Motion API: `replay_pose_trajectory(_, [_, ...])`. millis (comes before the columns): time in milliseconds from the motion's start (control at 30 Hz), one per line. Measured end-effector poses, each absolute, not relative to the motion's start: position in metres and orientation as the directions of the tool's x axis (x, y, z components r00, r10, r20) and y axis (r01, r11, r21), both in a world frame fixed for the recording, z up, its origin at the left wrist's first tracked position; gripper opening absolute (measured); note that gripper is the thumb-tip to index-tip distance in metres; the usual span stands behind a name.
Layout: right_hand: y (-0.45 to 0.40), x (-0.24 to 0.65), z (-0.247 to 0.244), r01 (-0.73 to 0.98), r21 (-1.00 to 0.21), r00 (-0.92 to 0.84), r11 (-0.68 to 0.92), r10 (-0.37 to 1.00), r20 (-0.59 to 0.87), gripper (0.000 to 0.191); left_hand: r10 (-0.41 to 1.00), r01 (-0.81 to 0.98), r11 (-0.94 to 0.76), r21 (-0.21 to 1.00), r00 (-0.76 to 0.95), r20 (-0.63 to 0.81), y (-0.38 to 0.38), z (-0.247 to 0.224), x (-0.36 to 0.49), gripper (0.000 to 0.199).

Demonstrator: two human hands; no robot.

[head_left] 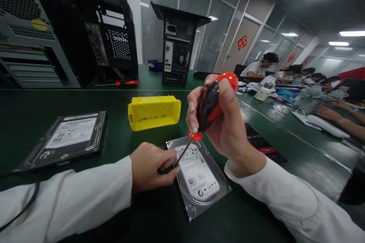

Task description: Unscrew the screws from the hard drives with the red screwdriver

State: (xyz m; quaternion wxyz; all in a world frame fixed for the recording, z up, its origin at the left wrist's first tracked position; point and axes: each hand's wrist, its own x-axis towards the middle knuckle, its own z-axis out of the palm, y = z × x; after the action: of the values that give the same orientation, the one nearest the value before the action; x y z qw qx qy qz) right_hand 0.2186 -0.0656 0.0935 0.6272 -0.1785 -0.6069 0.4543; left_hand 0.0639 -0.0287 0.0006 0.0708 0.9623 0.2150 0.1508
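Observation:
My right hand [225, 121] is wrapped round the black and red handle of a screwdriver [209, 106], whose shaft slants down to the left. Its tip is at the left side of a silver hard drive [199, 174] with a white label, lying on the green table. At that edge, my left hand [155, 165] pinches a small dark item [164, 169] beside the screwdriver tip; the fingers partly hide what it is. Behind the drive sits a yellow bin [154, 114] holding small dark bits.
Another hard drive [71, 134] lies at the left. A second screwdriver [125, 83] rests near computer cases, one [176, 51] at the back centre. A phone [265, 144] lies right of my right hand. People sit farther right.

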Motion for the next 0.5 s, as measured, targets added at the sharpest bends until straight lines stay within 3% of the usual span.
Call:
replay_pose_trajectory(200, [-0.062,0.218,0.095,-0.439,-0.735,0.006,0.516,0.82,0.572,0.018,0.643,0.506,-0.744,0.436,0.718,0.265,-0.012,0.007,0.059,0.046])
replay_pose_trajectory(333, [-0.051,0.225,0.118,-0.49,-0.646,0.145,0.585,0.786,0.601,0.025,0.651,0.422,-0.695,0.582,0.712,0.261,-0.001,0.008,0.057,0.05])
replay_pose_trajectory(400, [-0.042,0.227,0.125,-0.471,-0.641,0.167,0.606,0.775,0.61,0.022,0.656,0.398,-0.68,0.616,0.706,0.268,0.002,0.007,0.057,0.048])
replay_pose_trajectory(500, [-0.026,0.223,0.121,-0.405,-0.667,0.157,0.625,0.766,0.623,0.019,0.675,0.446,-0.69,0.57,0.682,0.283,0.003,0.005,0.059,0.035])
